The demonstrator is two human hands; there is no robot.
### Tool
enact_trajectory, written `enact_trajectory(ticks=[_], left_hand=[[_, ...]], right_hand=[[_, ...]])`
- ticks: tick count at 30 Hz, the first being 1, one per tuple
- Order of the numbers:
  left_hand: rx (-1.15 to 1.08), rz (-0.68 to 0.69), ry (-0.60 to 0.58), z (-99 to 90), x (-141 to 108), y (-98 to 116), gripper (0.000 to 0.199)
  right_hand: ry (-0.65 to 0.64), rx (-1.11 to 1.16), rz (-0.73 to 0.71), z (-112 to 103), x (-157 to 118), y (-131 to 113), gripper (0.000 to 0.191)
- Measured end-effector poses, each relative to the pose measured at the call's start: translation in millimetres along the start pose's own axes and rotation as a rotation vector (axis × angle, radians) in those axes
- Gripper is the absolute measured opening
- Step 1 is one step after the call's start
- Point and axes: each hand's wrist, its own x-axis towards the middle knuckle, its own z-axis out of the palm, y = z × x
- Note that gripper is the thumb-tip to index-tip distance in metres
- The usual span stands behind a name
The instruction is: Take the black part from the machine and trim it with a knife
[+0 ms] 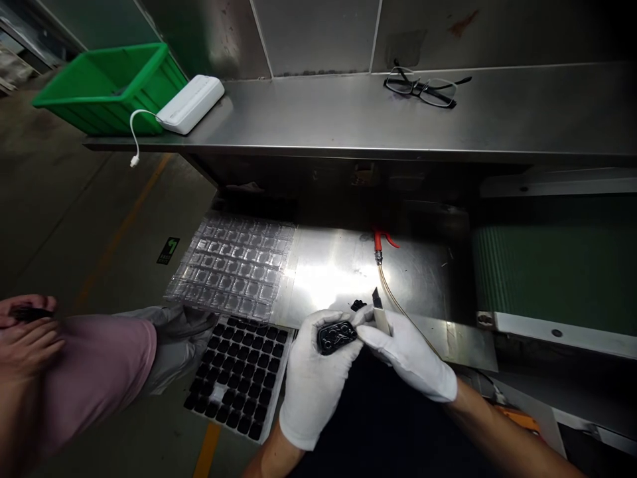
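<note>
1. At bottom centre, I see the left hand (pixel 318 382) closed around a black part (pixel 337 337), probably to steady it.
2. Beside it, the right hand (pixel 405 348) grips a knife (pixel 382 320), blade pointing up-frame, likely sparing the part.
3. Right of centre, a red air gun (pixel 378 244) lies apparently within reach.

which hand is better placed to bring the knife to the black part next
Probably the right hand: it already grips the knife, close beside the black part. The left hand is occupied holding that part, so it seems better suited to steadying it.
</note>
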Motion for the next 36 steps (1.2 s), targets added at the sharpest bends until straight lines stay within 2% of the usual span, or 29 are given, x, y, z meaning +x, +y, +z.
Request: enact_trajectory(ticks=[12, 18, 26, 36], left_hand=[[0.018, -0.028, -0.010, -4.3, -4, -1, 0.034], [0.027, -0.089, -0.012, -5.2, -5, -5, 0.037], [0.014, -0.091, 0.000, -5.0, -4, -10, 0.040], [-0.108, -0.244, -0.083, -5.6, -3, 0, 0.043]], right_hand=[[-0.031, 0.047, 0.040, 4, -1, -3, 0.030], [-0.049, 0.096, 0.041, 5, -1, 1, 0.035], [-0.068, 0.173, 0.089, 7, 0, 8, 0.045], [-0.092, 0.194, 0.122, 8, -1, -4, 0.041]])
